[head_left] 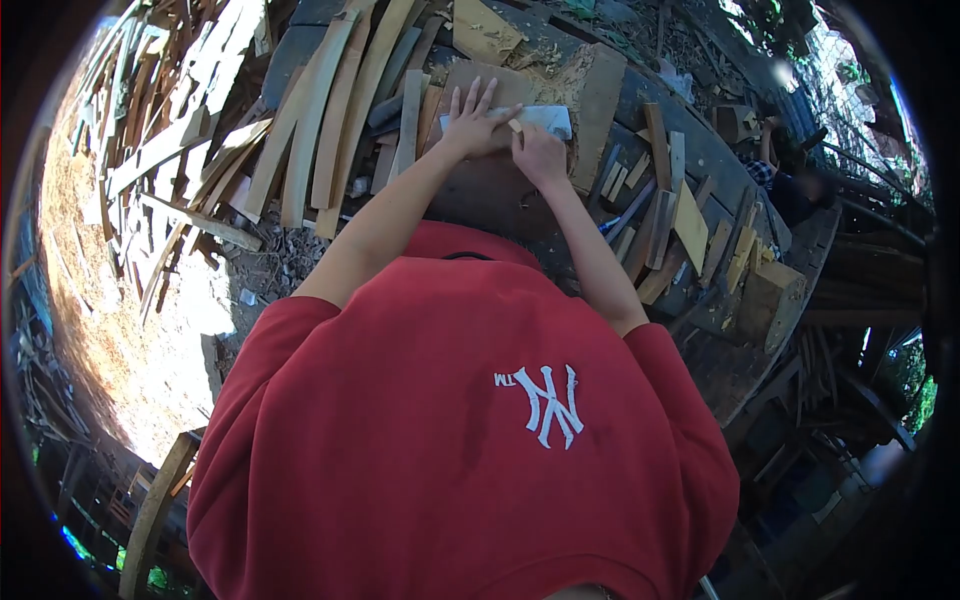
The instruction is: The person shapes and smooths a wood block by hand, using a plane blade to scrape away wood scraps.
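My left hand (476,128) lies flat with its fingers spread, at the left part of a pale grey-white flat piece (548,120) on the workbench. Beside it, my right hand (541,157) is closed, its knuckles near the front edge of that piece. A small pale stick-like piece (515,126) pokes out from my right fingers toward the left hand; most of it is hidden. Under both hands is a brown board (485,180). Sawdust (555,70) lies just beyond the pale piece.
Long curved wooden strips (345,110) lean at the bench's left. Several short wood blocks (690,225) and offcuts cover its right side, with a blue-tipped tool (628,210) among them. Another person (795,185) is at the far right. More scrap wood (190,150) is piled left.
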Demonstrator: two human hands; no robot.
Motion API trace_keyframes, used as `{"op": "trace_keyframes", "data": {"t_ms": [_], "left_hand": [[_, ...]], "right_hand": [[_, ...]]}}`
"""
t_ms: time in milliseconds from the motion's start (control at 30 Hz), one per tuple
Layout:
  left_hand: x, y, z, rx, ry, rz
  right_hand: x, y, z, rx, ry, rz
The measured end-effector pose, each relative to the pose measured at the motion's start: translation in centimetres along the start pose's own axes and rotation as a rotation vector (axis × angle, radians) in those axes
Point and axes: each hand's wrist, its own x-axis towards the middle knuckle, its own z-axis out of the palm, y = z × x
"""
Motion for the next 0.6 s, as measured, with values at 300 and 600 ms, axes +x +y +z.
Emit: {"op": "trace_keyframes", "data": {"t_ms": [300,600], "left_hand": [[0.2,-0.3,0.9,0.022,0.051,0.008],[-0.1,1.0,-3.6,-0.136,0.059,0.077]], "right_hand": [[-1.6,-1.3,1.0,0.158,0.045,0.080],[-3.6,-4.7,-12.6,2.143,-0.047,0.399]]}}
